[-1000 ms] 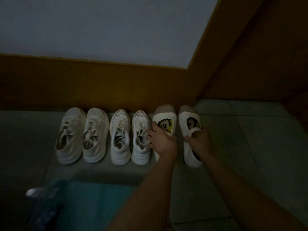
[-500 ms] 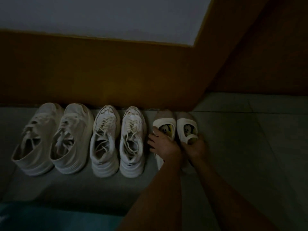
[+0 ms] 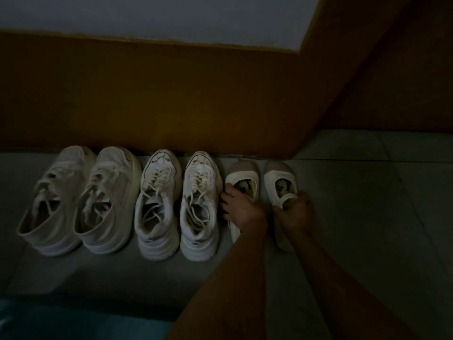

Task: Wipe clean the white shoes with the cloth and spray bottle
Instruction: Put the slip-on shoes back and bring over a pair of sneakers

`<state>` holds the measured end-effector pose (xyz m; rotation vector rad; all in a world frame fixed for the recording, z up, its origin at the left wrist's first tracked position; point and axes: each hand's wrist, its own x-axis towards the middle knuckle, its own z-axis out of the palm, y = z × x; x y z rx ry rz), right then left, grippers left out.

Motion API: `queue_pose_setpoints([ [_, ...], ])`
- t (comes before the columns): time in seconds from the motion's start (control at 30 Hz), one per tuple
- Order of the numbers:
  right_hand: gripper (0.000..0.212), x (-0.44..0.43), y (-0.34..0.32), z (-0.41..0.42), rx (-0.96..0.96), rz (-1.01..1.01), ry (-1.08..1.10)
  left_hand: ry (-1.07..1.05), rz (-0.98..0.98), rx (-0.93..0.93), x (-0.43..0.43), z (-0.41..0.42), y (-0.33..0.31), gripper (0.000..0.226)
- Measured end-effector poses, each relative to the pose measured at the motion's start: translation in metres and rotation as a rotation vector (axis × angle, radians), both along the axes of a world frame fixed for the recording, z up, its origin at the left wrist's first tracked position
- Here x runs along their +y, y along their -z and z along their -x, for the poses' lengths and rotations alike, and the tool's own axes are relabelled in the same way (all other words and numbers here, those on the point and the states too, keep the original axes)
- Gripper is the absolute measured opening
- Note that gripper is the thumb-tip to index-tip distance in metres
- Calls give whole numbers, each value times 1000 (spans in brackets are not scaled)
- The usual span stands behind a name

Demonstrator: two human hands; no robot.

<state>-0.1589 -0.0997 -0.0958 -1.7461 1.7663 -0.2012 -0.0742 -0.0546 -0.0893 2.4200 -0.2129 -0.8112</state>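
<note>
Grips left cartoon slip-on (image 3: 241,171) with left hand (image 3: 241,209), right slip-on (image 3: 277,176) with right hand (image 3: 295,213), toes at brown skirting (image 3: 171,106). Shows no cloth or spray bottle; wiping judged unstarted, white sneakers (image 3: 157,192) along skirting included.

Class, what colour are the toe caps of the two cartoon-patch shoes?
Tan-beige; the toe caps show best in the head view.

Nothing legible from here: the tiny dark print on the tongues of the middle sneakers (image 3: 157,204) is too blurred.
</note>
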Motion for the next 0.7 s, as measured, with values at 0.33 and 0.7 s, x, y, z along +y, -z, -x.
queue_pose_setpoints([
  [0.33, 86, 0, 1, -9, 44, -20, -3, 100, -35, 17, -6, -4, -3, 95],
  [0.7, 55, 5, -44, -24, -114, 134, -39, 163, 307, -159, 28, -27, -59, 51],
])
